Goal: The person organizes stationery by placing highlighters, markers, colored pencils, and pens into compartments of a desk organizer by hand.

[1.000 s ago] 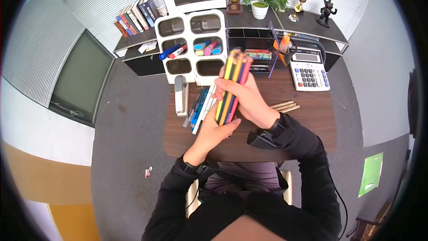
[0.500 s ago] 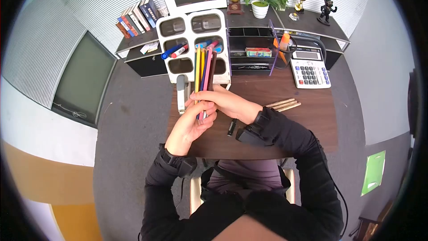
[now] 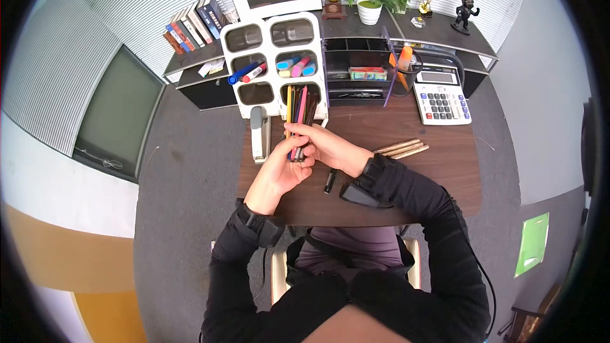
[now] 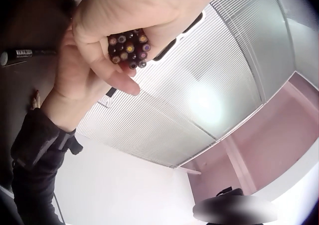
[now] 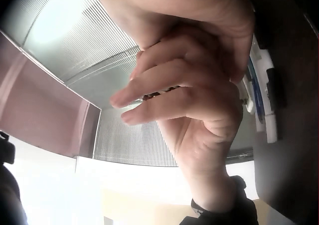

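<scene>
Both hands grip a bundle of colored pencils (image 3: 303, 103) in the head view. My left hand (image 3: 274, 168) curls its fingers round the near part, and my right hand (image 3: 333, 149) holds it from the right side. The pencils' far tips overlap the lower right compartment of the white organizer (image 3: 271, 67). In the left wrist view the round pencil ends (image 4: 130, 49) face the camera, enclosed by curled fingers (image 4: 107, 71). Those fingers hide most of the bundle in the right wrist view. A black marker (image 3: 330, 181) lies on the table just below the right hand.
Blue and red markers (image 3: 244, 75) and highlighters (image 3: 298, 67) fill the organizer's middle compartments. A stapler (image 3: 257, 133) stands to the left of the hands. Gold pencils (image 3: 403, 148) and a calculator (image 3: 441, 98) are to the right. A black rack (image 3: 356, 44) stands behind.
The pencil bundle has gone left from mid-table with both hands, then its tips came down from over the highlighters to the lower right compartment. The black marker has come into view.
</scene>
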Tool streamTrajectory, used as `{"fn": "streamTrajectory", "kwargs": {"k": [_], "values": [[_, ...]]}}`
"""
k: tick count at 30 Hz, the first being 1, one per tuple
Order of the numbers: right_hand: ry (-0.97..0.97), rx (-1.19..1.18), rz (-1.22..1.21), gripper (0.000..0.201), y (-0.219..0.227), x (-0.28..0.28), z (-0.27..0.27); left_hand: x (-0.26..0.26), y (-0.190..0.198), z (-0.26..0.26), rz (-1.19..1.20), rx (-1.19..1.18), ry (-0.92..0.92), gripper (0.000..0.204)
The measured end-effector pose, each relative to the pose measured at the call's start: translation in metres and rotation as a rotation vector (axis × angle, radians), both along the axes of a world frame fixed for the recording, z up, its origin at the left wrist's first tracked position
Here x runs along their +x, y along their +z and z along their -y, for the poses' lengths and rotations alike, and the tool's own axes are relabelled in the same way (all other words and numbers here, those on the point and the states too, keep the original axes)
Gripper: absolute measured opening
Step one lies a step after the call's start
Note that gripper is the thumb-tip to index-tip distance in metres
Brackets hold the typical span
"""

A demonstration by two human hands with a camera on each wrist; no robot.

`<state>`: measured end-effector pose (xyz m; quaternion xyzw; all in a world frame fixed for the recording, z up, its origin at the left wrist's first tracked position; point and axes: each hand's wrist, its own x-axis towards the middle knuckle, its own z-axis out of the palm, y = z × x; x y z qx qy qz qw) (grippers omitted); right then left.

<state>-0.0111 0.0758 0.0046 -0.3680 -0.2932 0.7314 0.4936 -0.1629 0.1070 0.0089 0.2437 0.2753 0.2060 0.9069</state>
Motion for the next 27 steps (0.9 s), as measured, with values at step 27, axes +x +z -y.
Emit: {"fn": "streamTrajectory", "kwargs": {"k": [27], "values": [[0.136,0.642,1.357,0.047,0.025,0.182,0.131,0.025,-0.032,-0.065,0.366,-0.253,-0.021,0.079]]}}
